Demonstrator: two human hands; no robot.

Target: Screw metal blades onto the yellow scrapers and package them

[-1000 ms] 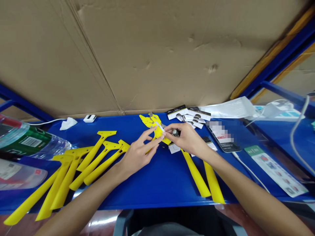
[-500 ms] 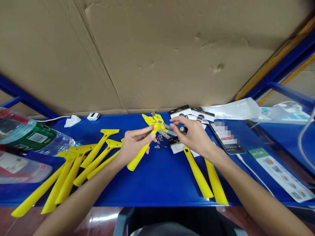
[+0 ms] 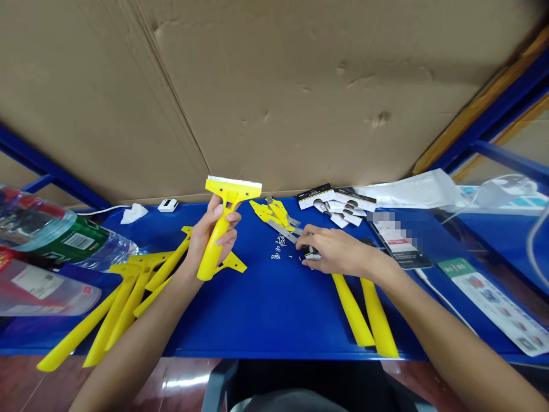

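Note:
My left hand [image 3: 214, 229] grips the handle of a yellow scraper [image 3: 212, 249]. It is raised above the table, its wide head up, with a pale blade strip along the top edge. My right hand [image 3: 332, 249] is low over the table with its fingers curled round a small black-and-white thing [image 3: 311, 252], mostly hidden. Just left of those fingers lie small metal nuts [image 3: 278, 246] and loose metal blades [image 3: 281, 230]. Behind them is a pile of yellow plates [image 3: 274, 213]. Two yellow handles [image 3: 354, 312] lie below my right wrist.
More yellow scraper bodies [image 3: 124, 309] lie at the left, partly behind my forearm. Further left are a large bottle [image 3: 77, 237] and a plastic cup [image 3: 51, 286]. Black-and-white packs [image 3: 338, 203] sit at the back. A phone [image 3: 398, 240] and a printed card [image 3: 493, 303] lie right.
My left hand has moved left and tilted the scraper upright, so its head faces me. My right hand has come down and closed. The black-and-white pack that lay beneath it no longer shows there.

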